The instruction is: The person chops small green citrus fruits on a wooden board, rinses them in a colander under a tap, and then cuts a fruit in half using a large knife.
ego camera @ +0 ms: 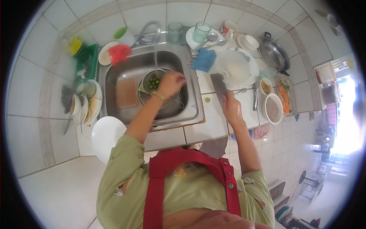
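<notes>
My right hand [233, 108] grips a broad-bladed cleaver [219, 86] over the tiled counter [213, 114], its blade pointing away from me. On the tiles left of the blade lies a small green citrus fruit [207, 100], apparently cut. My left hand [172, 83] hangs over the right side of the steel sink [197, 108]; whether its bent fingers hold anything is unclear. Just left of it, several small green citrus fruits [153, 82] lie in a strainer or bowl, with a wire-handled strainer [178, 103] around or under it. Water runs from the faucet [148, 31] towards them.
A rectangular tub [126, 92] of brownish liquid sits in the sink. Behind the cleaver are a blue cloth [203, 59] and a translucent bag [233, 68]. Bowls [272, 108], a glass dish [290, 104] and a pan [274, 53] stand right. A white plate [107, 137] overlaps the near-left counter.
</notes>
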Motion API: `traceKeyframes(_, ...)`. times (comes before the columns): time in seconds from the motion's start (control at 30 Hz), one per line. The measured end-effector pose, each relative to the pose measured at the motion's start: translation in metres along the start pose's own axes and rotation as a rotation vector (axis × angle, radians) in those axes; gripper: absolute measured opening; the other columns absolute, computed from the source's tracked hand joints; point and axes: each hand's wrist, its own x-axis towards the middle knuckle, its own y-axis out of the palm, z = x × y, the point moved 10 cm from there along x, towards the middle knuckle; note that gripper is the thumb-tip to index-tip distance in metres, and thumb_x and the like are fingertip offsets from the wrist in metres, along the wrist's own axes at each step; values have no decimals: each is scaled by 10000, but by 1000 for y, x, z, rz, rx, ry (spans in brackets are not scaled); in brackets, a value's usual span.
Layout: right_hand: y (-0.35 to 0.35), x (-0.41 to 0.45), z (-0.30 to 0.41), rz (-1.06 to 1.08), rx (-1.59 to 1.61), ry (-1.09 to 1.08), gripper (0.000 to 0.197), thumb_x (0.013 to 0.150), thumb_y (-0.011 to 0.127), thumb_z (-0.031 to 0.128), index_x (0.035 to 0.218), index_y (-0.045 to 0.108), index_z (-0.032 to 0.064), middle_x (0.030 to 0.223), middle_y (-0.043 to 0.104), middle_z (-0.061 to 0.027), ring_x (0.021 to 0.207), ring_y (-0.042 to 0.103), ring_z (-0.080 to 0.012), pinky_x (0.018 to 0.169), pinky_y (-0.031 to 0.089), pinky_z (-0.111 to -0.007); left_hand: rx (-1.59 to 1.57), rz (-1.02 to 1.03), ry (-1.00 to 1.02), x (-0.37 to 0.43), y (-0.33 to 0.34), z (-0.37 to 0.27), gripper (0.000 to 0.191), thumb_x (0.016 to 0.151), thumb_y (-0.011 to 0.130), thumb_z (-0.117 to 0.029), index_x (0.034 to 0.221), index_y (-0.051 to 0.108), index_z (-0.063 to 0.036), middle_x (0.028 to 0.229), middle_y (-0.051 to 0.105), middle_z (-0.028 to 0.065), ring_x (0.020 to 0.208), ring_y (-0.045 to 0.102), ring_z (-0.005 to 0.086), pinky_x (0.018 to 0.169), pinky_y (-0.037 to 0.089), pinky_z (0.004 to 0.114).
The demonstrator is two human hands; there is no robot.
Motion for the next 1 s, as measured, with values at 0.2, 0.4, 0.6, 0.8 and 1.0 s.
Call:
traceKeyframes(0.2,-2,2,7,-24,-55,-35,228,944,537,123,1147,473,40,698,623,-238,657,617,-439,583,477,-518,45,177,476,-44,96,-103,248,782,712,-131,998,646,-28,938,594,139,886,591,312,776,497,391)
traceKeyframes(0.4,3,-4,-3,-27,-9,-21,218,952,534,143,1133,467,43,705,626,-220,644,616,-432,564,472,-510,-156,-51,91,-10,24,-15,148,797,663,-93,929,663,-23,842,651,141,784,638,297,742,522,373)
traceKeyframes(0.6,18,-4,6,34,-30,-23,214,949,531,137,1132,463,49,723,630,-220,649,617,-429,563,474,-508,197,20,-160,-4,-25,154,190,788,668,-137,961,705,-67,906,686,148,852,659,345,768,521,418)
traceKeyframes(0.8,25,-5,4,39,-31,-52,218,941,540,126,1130,467,46,714,633,-208,633,619,-420,557,483,-497,625,42,-145,-3,-13,162,200,776,610,-88,946,716,-102,974,678,145,953,650,327,827,509,433)
traceKeyframes(1.0,20,-3,9,18,-20,-104,228,932,548,104,1134,471,32,693,623,-212,613,618,-410,544,485,-486,559,69,-117,4,-17,145,210,821,612,-41,1015,685,-74,978,685,120,922,667,289,786,532,390)
